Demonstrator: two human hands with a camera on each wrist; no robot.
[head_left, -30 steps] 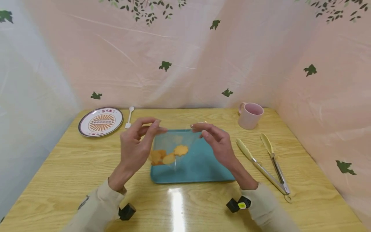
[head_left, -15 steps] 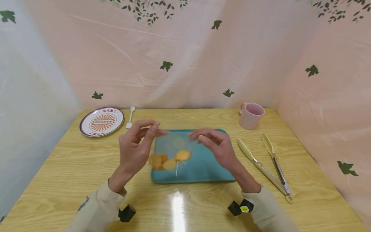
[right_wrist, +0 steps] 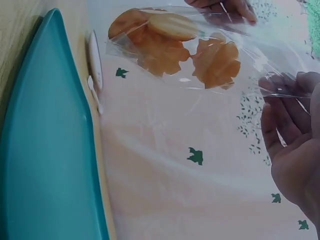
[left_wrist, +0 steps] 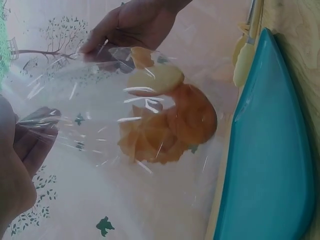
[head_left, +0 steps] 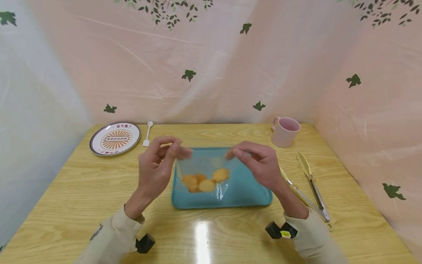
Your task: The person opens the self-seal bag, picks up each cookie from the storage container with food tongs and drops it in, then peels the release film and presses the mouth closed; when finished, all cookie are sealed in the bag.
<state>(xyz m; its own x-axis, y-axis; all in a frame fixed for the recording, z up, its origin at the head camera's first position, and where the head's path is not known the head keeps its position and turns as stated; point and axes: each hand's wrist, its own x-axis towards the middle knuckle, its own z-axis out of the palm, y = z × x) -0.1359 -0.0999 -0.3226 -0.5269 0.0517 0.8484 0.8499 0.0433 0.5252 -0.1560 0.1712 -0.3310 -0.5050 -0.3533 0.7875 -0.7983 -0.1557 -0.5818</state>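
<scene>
Between both hands hangs a clear plastic bag (left_wrist: 95,112) with several orange-brown cookies (head_left: 206,185) in its lower part, some scalloped like flowers, others smooth-edged. My left hand (head_left: 155,165) pinches the bag's upper left edge between thumb and fingers. Opposite it, my right hand (head_left: 262,163) pinches the upper right edge. Both wrist views show the bag held up above a teal tray (head_left: 194,202), with the plastic gathered at the fingertips. In the head view the bag overlaps the tray's left and middle part.
To the right of the tray lie spread metal tongs (head_left: 313,187) with yellowish tips. A pink mug (head_left: 285,132) stands at the back right. At the back left are a patterned plate (head_left: 115,139) and a small white spoon (head_left: 148,134). Fabric walls border the wooden table (head_left: 82,205).
My right hand has moved outward to the right, drawing the bag wider. Bag and cookies have shifted right over the tray, while my left hand stays nearly in place.
</scene>
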